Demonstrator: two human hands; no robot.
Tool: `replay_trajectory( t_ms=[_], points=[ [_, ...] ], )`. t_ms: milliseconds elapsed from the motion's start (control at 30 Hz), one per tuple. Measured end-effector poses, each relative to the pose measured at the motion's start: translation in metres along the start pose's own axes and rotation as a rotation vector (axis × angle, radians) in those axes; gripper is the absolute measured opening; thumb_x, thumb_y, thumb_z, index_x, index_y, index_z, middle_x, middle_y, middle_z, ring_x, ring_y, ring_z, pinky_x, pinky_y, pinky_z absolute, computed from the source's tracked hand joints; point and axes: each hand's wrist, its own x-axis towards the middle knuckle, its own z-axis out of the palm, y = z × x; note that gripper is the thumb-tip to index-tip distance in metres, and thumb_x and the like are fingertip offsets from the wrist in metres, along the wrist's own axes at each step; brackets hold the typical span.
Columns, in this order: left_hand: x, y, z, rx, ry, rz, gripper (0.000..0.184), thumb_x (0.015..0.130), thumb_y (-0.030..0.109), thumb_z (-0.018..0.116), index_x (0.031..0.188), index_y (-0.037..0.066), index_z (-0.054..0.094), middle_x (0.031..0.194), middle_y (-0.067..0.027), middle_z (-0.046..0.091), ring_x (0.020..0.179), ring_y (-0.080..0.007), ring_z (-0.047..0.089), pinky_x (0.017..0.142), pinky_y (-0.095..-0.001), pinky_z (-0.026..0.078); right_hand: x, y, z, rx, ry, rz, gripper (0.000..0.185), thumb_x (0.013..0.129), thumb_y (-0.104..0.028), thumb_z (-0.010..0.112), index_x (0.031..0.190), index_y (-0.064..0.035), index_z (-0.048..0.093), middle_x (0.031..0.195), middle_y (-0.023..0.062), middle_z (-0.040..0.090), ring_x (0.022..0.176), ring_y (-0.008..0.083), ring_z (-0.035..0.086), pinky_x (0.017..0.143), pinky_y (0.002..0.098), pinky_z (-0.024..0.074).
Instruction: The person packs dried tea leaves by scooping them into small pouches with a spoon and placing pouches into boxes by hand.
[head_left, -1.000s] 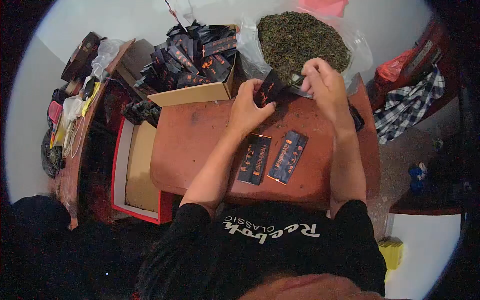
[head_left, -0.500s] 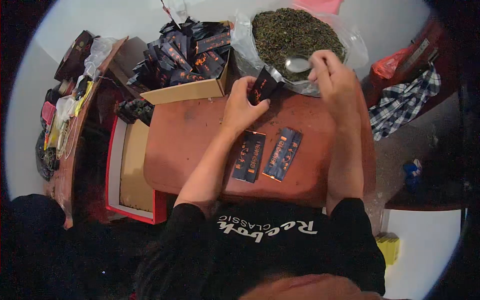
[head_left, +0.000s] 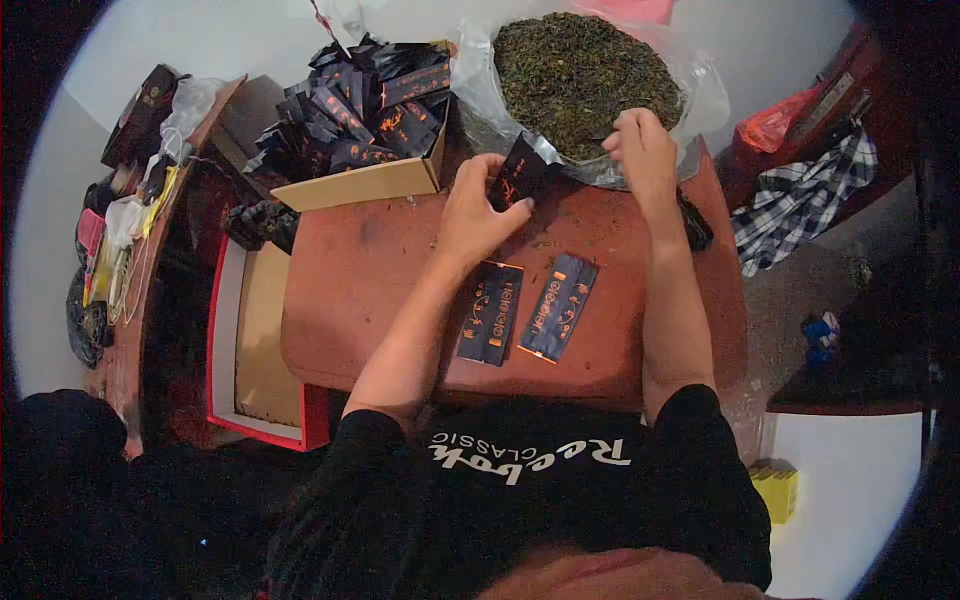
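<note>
My left hand [head_left: 478, 205] is closed on a black sachet [head_left: 523, 172] with orange print, tilted beside the bag's rim. Loose dark-green dried leaves, looking like tea [head_left: 585, 80], fill a clear plastic bag [head_left: 478, 85]. Over the near right edge of the leaves, my right hand [head_left: 642, 150] has its fingers curled as they were around the spoon. The spoon's pale round bowl is hidden now. Two black sachets lie flat on the table below my hands, a left sachet [head_left: 490, 313] and a right sachet [head_left: 558, 308].
A cardboard box [head_left: 365, 185] heaped with black sachets [head_left: 350, 110] stands at the table's back left. A red-edged tray [head_left: 315, 420] is left of the brown table [head_left: 350, 290]. Something dark [head_left: 694, 222] lies beside my right forearm. Checked cloth [head_left: 810, 205] hangs at right.
My right hand has lowered slightly, and the spoon's bowl has gone out of sight. My left hand still holds the sachet in nearly the same place. The whole view has shifted slightly.
</note>
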Motion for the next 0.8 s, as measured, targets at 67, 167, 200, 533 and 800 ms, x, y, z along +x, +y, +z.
replay_trajectory(
  t_ms=[67, 167, 200, 533, 800],
  points=[
    [0.0, -0.004, 0.001, -0.023, 0.0, 0.003, 0.054, 0.072, 0.02, 0.078, 0.116, 0.002, 0.054, 0.11, -0.0148, 0.055, 0.106, -0.0293, 0.056, 0.093, -0.0383, 0.046, 0.001, 0.004, 0.006, 0.07, 0.004, 0.04, 0.03, 0.099, -0.026, 0.047, 0.098, -0.0003, 0.061, 0.075, 0.0116, 0.071, 0.066, 0.0205, 0.068, 0.063, 0.0349, 0.0523],
    [-0.001, -0.001, -0.001, -0.049, -0.004, 0.002, 0.054, 0.072, 0.019, 0.078, 0.117, 0.002, 0.054, 0.109, -0.0145, 0.054, 0.104, -0.0285, 0.056, 0.092, -0.0378, 0.046, 0.003, 0.01, 0.008, 0.15, 0.025, 0.053, 0.028, 0.099, -0.025, 0.048, 0.098, -0.0008, 0.061, 0.075, 0.0097, 0.071, 0.063, 0.0153, 0.065, 0.059, 0.0309, 0.0512],
    [-0.001, 0.001, -0.002, -0.057, -0.005, 0.001, 0.054, 0.072, 0.019, 0.078, 0.117, 0.002, 0.054, 0.109, -0.0143, 0.054, 0.103, -0.0282, 0.056, 0.092, -0.0376, 0.046, 0.004, 0.011, 0.006, 0.204, 0.034, 0.063, 0.027, 0.099, -0.025, 0.048, 0.098, -0.0013, 0.061, 0.075, 0.0092, 0.07, 0.062, 0.0142, 0.065, 0.058, 0.0297, 0.0505],
    [-0.002, 0.008, -0.005, -0.002, -0.032, -0.069, 0.058, 0.071, 0.016, 0.08, 0.12, 0.001, 0.053, 0.116, -0.0124, 0.056, 0.109, -0.0247, 0.056, 0.098, -0.0356, 0.044, 0.009, 0.006, -0.011, 0.448, -0.004, 0.084, 0.024, 0.1, -0.026, 0.05, 0.095, -0.0047, 0.059, 0.073, 0.0071, 0.068, 0.058, 0.0098, 0.057, 0.05, 0.0238, 0.0453],
    [-0.002, 0.005, -0.003, 0.005, -0.005, -0.038, 0.057, 0.071, 0.016, 0.08, 0.12, 0.002, 0.054, 0.115, -0.0122, 0.057, 0.108, -0.0246, 0.056, 0.097, -0.0354, 0.044, 0.002, -0.029, -0.031, 0.573, -0.169, 0.117, 0.023, 0.099, -0.028, 0.052, 0.097, -0.0062, 0.057, 0.071, 0.0064, 0.064, 0.056, 0.0081, 0.053, 0.047, 0.0216, 0.0407]
  ],
)
